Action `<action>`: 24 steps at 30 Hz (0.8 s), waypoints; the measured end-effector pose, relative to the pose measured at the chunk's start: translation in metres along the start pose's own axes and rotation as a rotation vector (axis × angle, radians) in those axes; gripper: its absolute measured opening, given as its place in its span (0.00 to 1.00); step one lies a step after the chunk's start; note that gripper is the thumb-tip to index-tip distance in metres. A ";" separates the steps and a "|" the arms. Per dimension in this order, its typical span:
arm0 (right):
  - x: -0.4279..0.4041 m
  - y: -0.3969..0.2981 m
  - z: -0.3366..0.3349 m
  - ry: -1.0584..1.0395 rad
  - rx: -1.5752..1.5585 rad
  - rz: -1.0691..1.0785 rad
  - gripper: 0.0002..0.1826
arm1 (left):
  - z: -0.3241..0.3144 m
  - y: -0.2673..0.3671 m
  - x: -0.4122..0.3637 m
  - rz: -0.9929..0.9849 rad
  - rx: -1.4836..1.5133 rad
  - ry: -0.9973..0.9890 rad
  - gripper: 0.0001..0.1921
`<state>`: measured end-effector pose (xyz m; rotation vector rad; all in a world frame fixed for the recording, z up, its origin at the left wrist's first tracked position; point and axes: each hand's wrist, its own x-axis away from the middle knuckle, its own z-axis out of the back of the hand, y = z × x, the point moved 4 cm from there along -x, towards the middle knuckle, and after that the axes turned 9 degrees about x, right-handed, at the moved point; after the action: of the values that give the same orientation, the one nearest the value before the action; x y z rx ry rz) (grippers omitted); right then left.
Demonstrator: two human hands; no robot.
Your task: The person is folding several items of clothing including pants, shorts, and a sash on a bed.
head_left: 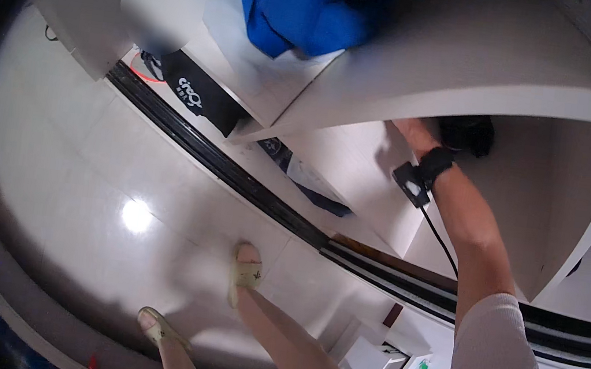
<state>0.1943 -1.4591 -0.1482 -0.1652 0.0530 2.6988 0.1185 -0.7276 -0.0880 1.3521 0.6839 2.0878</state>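
Note:
My right hand (411,131) reaches into a lower compartment of a white wardrobe (527,99). The shelf board's front edge hides its fingers, so I cannot see whether they hold anything. Around that wrist sits a black strap (435,165) with a small black box (410,184) and a cable (441,238). Just beyond the wrist, a dark bundle (467,134), perhaps cloth, lies in the compartment. On the shelf to the upper left rests blue cloth (305,11). My left hand is out of view.
Black sliding-door tracks (210,155) run along the wardrobe base. A black bag with writing (196,89) lies in a low compartment. My slippered feet (247,272) stand on glossy floor tiles (81,169). Small white drawers (368,359) stand at the lower right.

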 end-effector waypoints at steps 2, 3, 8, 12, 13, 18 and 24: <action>0.005 0.014 0.007 -0.007 0.017 -0.052 0.21 | 0.003 -0.010 -0.002 0.031 0.033 -0.035 0.08; 0.004 0.026 0.014 -0.009 0.034 -0.091 0.22 | 0.004 -0.018 -0.001 0.054 0.052 -0.050 0.09; -0.010 0.089 0.041 -0.018 0.108 -0.342 0.23 | -0.005 -0.044 0.019 -0.075 -0.120 0.109 0.09; -0.005 0.095 0.054 0.008 0.079 -0.553 0.25 | -0.002 -0.047 0.030 0.131 -0.040 -0.039 0.09; 0.004 0.092 0.055 0.036 0.058 -0.610 0.25 | -0.016 -0.064 0.041 0.111 -0.090 -0.077 0.12; 0.097 -0.044 0.058 0.181 -0.121 -0.555 0.27 | -0.018 -0.082 0.058 0.094 -0.188 -0.008 0.16; 0.352 -0.319 0.083 -0.394 -0.457 -0.413 0.21 | 0.004 -0.096 0.082 -0.069 -0.155 0.046 0.11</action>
<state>0.0042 -1.0169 -0.1136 0.2019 -0.6448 2.2412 0.1113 -0.6021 -0.0983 1.1831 0.5668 2.0768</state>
